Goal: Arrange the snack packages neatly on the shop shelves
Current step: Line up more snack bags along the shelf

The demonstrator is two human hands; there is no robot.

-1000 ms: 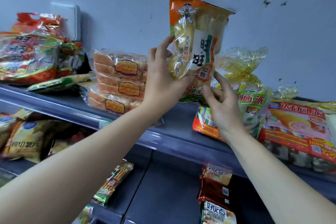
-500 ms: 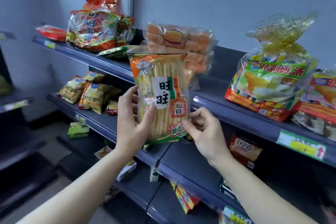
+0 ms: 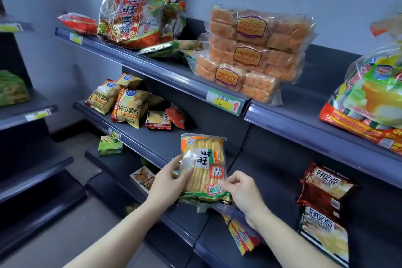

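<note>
- Both hands on the rice-cracker pack (image 3: pixel 203 167), held upright w/ its front facing the camera, just above the front lip of the middle shelf (image 3: pixel 165 146).
- Left hand (image 3: pixel 167 183): fingers curled behind the pack's left edge, thumb pressed on the front film – a firm hold.
- Right hand (image 3: pixel 243 191): thumb and forefinger pinching the pack's lower right corner, other fingers tucked in.
- Pack sits between the potato-chip bags (image 3: pixel 121 102) off to the left and the dark red cracker packs (image 3: pixel 324 189) to the right, apart from both.
- Risk 1: film looks slick, corner pinch is small; if the left hand lets go first, pack could swing and drop to the lower shelf.
- Risk 2: set down too near the lip, a tall thin pack prob. tips fwd & slides off.
- Risk 3: contents look brittle; squeezing hard could snap them.
- Surface: dark grey metal shelving, smooth, price-tag rails along the front edges, one yellow label (image 3: pixel 224 101) w/ red arrow on the top shelf rail.
- Top shelf carries the stack of orange cake packs (image 3: pixel 250 54) and a big red-and-gold bag (image 3: pixel 130 19).
- Room: plain pale wall behind, grey floor below, another shelf unit at far left. Dimmish light.
</note>
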